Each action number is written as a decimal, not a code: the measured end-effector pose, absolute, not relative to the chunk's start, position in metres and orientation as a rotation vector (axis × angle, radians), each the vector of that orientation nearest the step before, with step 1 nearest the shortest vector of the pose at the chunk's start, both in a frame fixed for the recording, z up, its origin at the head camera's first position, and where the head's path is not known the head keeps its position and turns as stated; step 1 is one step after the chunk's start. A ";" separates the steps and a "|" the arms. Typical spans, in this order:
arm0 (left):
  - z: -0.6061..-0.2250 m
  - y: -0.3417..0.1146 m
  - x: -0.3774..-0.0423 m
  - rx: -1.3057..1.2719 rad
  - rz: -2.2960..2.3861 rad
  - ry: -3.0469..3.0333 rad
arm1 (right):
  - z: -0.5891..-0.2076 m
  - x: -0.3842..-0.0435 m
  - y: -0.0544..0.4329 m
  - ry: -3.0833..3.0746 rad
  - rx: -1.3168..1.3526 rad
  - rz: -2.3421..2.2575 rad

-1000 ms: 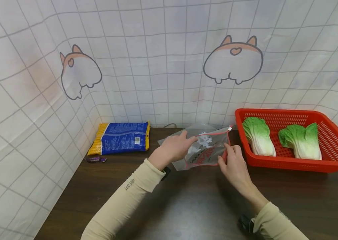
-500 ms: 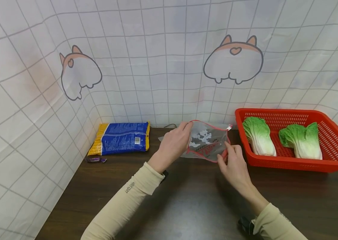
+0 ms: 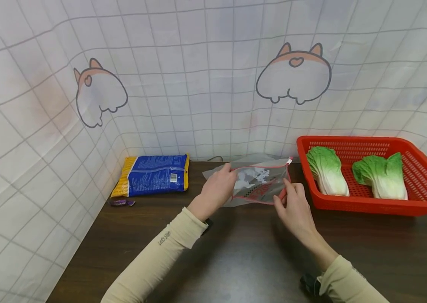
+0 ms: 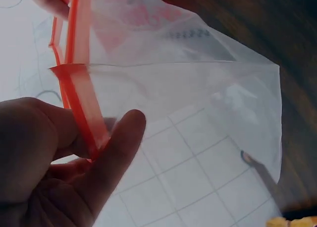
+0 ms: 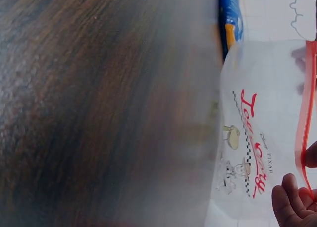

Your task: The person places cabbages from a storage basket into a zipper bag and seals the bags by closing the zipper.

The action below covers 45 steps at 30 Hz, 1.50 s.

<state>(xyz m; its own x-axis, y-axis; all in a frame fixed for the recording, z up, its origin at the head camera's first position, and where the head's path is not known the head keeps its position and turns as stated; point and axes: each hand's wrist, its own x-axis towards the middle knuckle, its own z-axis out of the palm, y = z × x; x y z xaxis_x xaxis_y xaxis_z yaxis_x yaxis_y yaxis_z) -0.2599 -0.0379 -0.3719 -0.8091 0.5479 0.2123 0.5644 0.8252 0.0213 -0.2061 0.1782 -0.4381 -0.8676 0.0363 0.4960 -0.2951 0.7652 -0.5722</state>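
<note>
A clear plastic zip bag with a red zip edge and red lettering is held up over the dark table, its mouth parted and facing me. My left hand grips the left end of the mouth; in the left wrist view the red strip passes between thumb and fingers. On the other side, my right hand pinches the red edge near the lower right corner. The white slider sits at the upper right corner. In the right wrist view, cartoon figures and red print show on the bag.
At right stands a red plastic basket holding two Chinese cabbages. A blue and yellow packet lies at back left, with a small purple-wrapped piece before it. A white grid-patterned sheet hangs behind the table.
My left hand shifted from across the bag to its left end. The mouth spread wide half a second ago and is now narrower. My right hand stayed nearly in place.
</note>
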 end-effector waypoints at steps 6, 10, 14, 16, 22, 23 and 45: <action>-0.375 -0.044 -0.268 -0.747 -0.372 -2.895 | -0.438 -0.206 0.181 -2.502 0.183 0.923; -0.374 -0.047 -0.272 -0.704 -0.565 -2.853 | -0.438 -0.206 0.184 -2.529 0.179 0.944; -0.377 -0.040 -0.272 -0.712 -0.473 -2.538 | -0.435 -0.209 0.188 -2.529 0.190 0.996; -0.380 -0.035 -0.271 -0.683 -0.431 -2.405 | -0.433 -0.212 0.189 -2.532 0.185 1.030; -0.391 -0.039 -0.265 -0.707 -0.645 -2.523 | -0.431 -0.217 0.194 -2.593 0.154 1.079; -0.393 -0.041 -0.265 -0.719 -0.715 -2.550 | -0.431 -0.217 0.194 -2.600 0.155 1.081; -0.407 -0.063 -0.261 -0.855 -0.868 -2.609 | -0.413 -0.237 0.209 -2.774 0.259 1.279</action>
<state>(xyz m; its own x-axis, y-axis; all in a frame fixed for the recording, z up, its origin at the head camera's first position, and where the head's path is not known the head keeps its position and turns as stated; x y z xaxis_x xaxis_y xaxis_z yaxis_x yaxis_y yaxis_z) -0.2611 -0.0630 -0.4069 -0.7926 0.4505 0.4109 0.6069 0.6481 0.4601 -0.2371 0.2087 -0.4125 -0.9829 -0.1214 0.1388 -0.1844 0.6380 -0.7476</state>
